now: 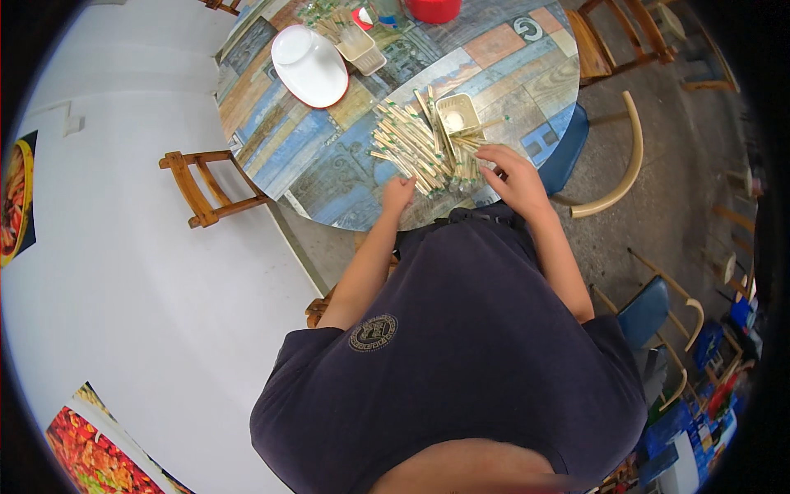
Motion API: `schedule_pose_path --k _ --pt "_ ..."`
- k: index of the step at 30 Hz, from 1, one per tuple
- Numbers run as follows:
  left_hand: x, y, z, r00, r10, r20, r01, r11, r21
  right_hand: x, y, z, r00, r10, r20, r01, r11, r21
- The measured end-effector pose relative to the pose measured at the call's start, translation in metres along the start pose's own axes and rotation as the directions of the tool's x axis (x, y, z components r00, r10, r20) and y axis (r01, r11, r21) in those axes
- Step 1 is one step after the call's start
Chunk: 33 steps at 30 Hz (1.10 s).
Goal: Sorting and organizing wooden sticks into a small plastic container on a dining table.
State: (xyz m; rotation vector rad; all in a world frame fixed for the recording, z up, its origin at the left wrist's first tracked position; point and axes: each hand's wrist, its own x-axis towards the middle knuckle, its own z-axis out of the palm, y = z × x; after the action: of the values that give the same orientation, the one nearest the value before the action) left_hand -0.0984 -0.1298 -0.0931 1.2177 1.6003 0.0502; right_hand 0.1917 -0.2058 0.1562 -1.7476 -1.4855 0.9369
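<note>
Head view, hands (398, 196) (514, 177) on paper-wrapped chopsticks (415, 144)

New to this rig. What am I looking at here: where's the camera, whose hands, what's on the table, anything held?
There is no machine here: a person works with two bare hands. The single picture comes from a wide fisheye camera worn on that person's head, looking down, so the dark shirt fills the lower part and straight edges bend near the rim.

The round table has a patchwork wood-pattern top. On it lies a heap of paper-wrapped chopsticks around a small beige square holder. Farther off are a white oval plate, a second beige holder and a red container. Wooden chairs stand around.

The left hand rests at the near edge of the heap. The right hand lies on the heap's right side, fingers spread over the chopsticks. Whether either hand actually grips one is not clear.
</note>
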Motion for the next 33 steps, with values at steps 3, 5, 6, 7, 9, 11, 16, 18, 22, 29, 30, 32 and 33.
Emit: schedule_pose_path --k 3,5,6,7,9,11,16,18,22,29,30,32,33 --pt "0.0 0.003 -0.004 1.0 -0.014 -0.001 0.014 0.998 -0.055 -0.01 -0.001 -0.004 0.995 -0.052 -0.09 0.059 0.996 0.072" --pt "-0.002 0.009 -0.006 0.999 -0.042 0.024 0.044 0.994 -0.095 -0.017 0.001 -0.009 0.988 -0.012 -0.157 0.03 0.993 0.111" --pt "-0.003 0.013 -0.007 0.998 -0.05 0.047 0.054 0.995 -0.083 -0.02 0.004 -0.011 0.987 -0.007 -0.161 0.025 0.993 0.111" --pt "-0.005 0.016 -0.007 0.996 -0.059 0.07 0.064 0.995 -0.07 -0.023 0.009 -0.012 0.976 -0.006 -0.217 0.029 0.994 0.103" --pt "-0.002 0.003 -0.011 0.996 -0.045 0.083 0.049 0.997 -0.054 -0.025 0.012 -0.013 0.964 -0.017 -0.266 0.045 0.994 0.097" --pt "-0.002 -0.004 -0.011 0.994 -0.031 0.104 0.034 0.999 -0.032 -0.025 0.015 -0.015 0.936 -0.041 -0.348 0.084 0.99 0.11" --pt "-0.038 -0.021 -0.018 0.993 0.066 0.099 -0.038 0.964 -0.261 -0.027 0.021 -0.021 0.905 -0.039 -0.423 0.103 0.986 0.128" --pt "-0.058 -0.017 -0.025 0.992 0.098 0.078 -0.07 0.949 -0.306 -0.027 0.023 -0.022 0.898 -0.047 -0.438 0.109 0.987 0.117" --pt "-0.1 0.004 -0.049 0.954 0.298 -0.036 -0.3 0.949 -0.101 -0.027 0.027 -0.024 0.876 -0.081 -0.475 0.159 0.979 0.125" --pt "-0.149 0.126 -0.07 0.71 0.704 -0.024 -0.683 0.696 0.222 -0.005 -0.021 -0.017 0.949 -0.011 -0.314 0.158 0.88 0.449" --pt "-0.15 0.144 -0.066 0.638 0.77 0.005 -0.76 0.629 0.162 -0.001 -0.033 -0.016 0.95 -0.024 -0.31 0.165 0.883 0.439" --pt "-0.143 0.166 -0.059 0.552 0.834 0.005 -0.83 0.549 0.098 0.003 -0.052 -0.016 0.972 -0.128 -0.198 0.206 0.87 0.448" --pt "-0.137 0.174 -0.058 0.459 0.882 0.108 -0.885 0.443 0.14 0.005 -0.054 -0.017 0.971 -0.148 -0.188 0.218 0.872 0.439"
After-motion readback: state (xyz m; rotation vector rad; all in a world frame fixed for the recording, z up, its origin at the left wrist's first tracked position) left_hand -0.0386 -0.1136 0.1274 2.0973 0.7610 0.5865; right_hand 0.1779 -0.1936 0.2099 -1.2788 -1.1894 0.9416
